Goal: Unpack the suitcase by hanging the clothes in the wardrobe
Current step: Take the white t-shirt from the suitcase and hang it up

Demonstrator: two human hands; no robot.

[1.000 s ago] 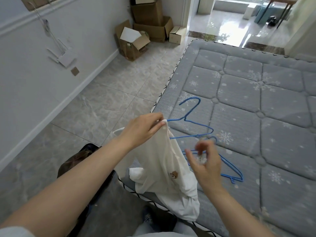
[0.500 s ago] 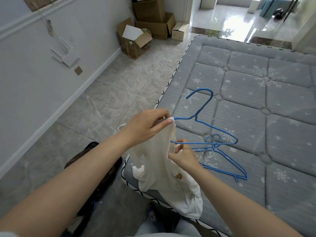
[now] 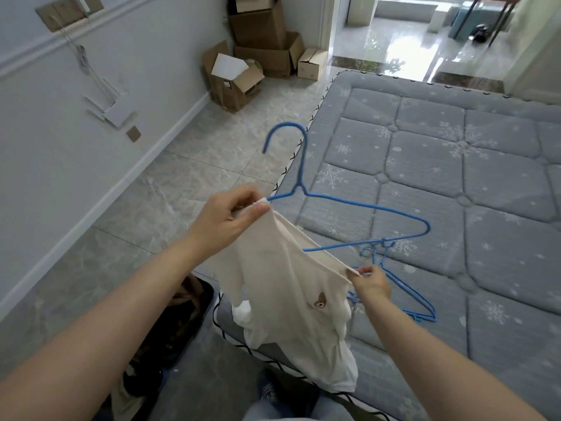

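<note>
A cream shirt (image 3: 291, 302) with a small brown bear patch hangs over the mattress's near corner. My left hand (image 3: 230, 217) pinches one end of its neckline together with the left end of a blue wire hanger (image 3: 358, 205), whose hook points up and away. My right hand (image 3: 370, 282) pinches the other end of the neckline and stretches it open. The hanger's right arm sticks out past the cloth, and its lower bar runs into the neck opening. An open dark suitcase (image 3: 179, 326) lies on the floor below my left forearm, mostly hidden.
More blue hangers (image 3: 403, 296) lie on the grey quilted mattress (image 3: 455, 177) just beyond my right hand. Cardboard boxes (image 3: 243, 74) stand on the tiled floor by the far wall. A doorway (image 3: 409, 34) opens at the back. No wardrobe is in view.
The hanger rose and swung left, its hook now over the floor edge. My right hand left the hanger's bar, took the neckline's far end and pulled it right, widening the opening.
</note>
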